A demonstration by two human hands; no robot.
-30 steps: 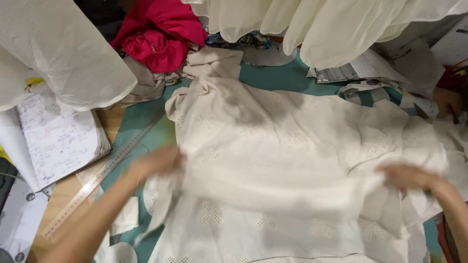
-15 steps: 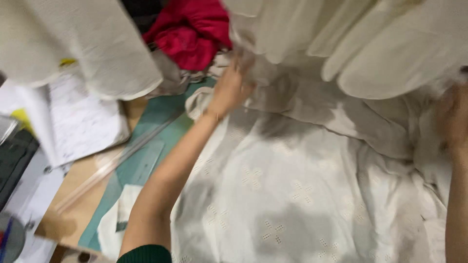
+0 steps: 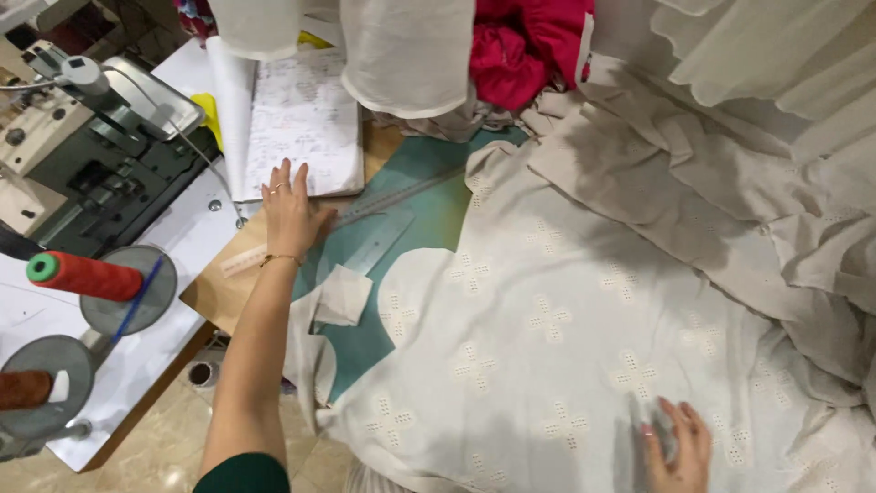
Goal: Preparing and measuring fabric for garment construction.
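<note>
The cream eyelet fabric (image 3: pixel 566 319) lies spread over the table (image 3: pixel 219 297), soft cotton with cross-shaped embroidered cutwork and a curved lower-left edge; its long axis runs from lower left to upper right, where it bunches into folds. The right hand (image 3: pixel 677 445) presses flat on it, fingers spread. The left hand (image 3: pixel 290 212), fingers spread, rests on a clear plastic ruler (image 3: pixel 351 239) lying diagonally over the teal cutting mat (image 3: pixel 429 196), beside an open notebook (image 3: pixel 297 123). Red cloth (image 3: pixel 525 50) is heaped beyond.
</note>
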